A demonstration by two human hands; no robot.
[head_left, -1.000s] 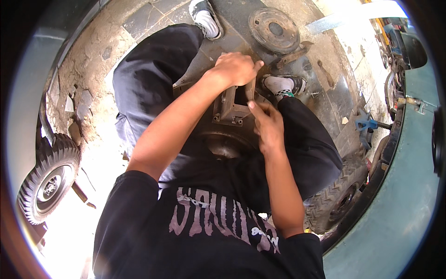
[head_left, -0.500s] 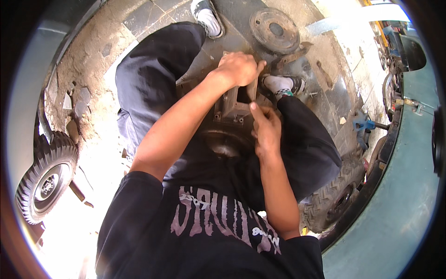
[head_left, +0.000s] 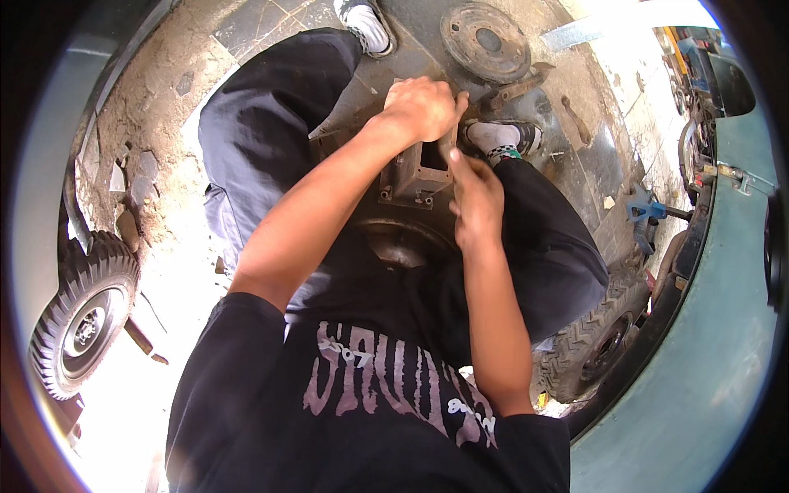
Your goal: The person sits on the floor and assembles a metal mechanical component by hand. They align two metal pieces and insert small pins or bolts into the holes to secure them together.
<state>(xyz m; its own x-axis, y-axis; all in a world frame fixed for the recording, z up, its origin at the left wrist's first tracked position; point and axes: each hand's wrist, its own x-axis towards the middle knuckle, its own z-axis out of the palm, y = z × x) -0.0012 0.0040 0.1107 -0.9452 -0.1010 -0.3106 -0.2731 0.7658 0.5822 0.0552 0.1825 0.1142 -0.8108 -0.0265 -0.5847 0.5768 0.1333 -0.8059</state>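
Note:
A grey-brown metal housing [head_left: 401,187] with a rectangular opening, like a gearbox case, lies between my legs. Its wide, round dark end [head_left: 403,238] is nearest to me. My left hand [head_left: 419,108] is closed over the far part of the housing, with its thumb side to the right. Just right of the opening, a narrow brownish piece [head_left: 449,141] runs from my left hand toward my right thumb; its kind is unclear. My right hand [head_left: 478,197] is at the housing's right side, thumb pointing away and fingers curled, slightly blurred. What its fingers hold is hidden.
A round rusty plate [head_left: 511,51] with a centre hole lies beyond my right foot, beside a curved metal piece [head_left: 518,89]. Treaded wheels stand at left [head_left: 86,320] and right [head_left: 596,345]. A green vehicle panel [head_left: 699,361] borders the right; a blue tool [head_left: 645,209] lies near it.
My right hand has moved farther up along the housing's right side. My left hand stays closed at the far part. The whole view has shifted slightly.

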